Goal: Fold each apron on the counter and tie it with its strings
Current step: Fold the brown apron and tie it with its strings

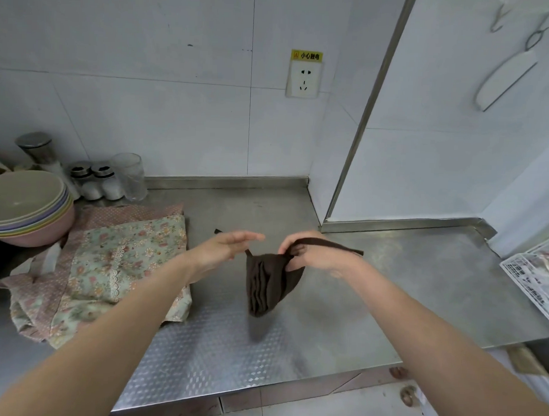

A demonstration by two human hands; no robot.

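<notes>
A dark brown apron (266, 283), folded into a thick bundle, hangs above the steel counter (341, 303). My right hand (309, 255) grips the top of the bundle and its brown string (331, 243), which runs across my fingers to the right. Just left of the bundle, my left hand (225, 249) hovers with its fingers stretched out flat; a second string end (218, 231) shows behind it. On the left of the counter lies a folded floral apron (128, 258) on top of a pink dotted apron (40, 293).
Stacked pastel bowls (24, 208) stand at the far left, with shaker jars (95, 179) and a glass (129, 176) behind them by the wall. A white wire basket (532, 279) sits at the right edge. A wall socket (304, 78) is above the counter.
</notes>
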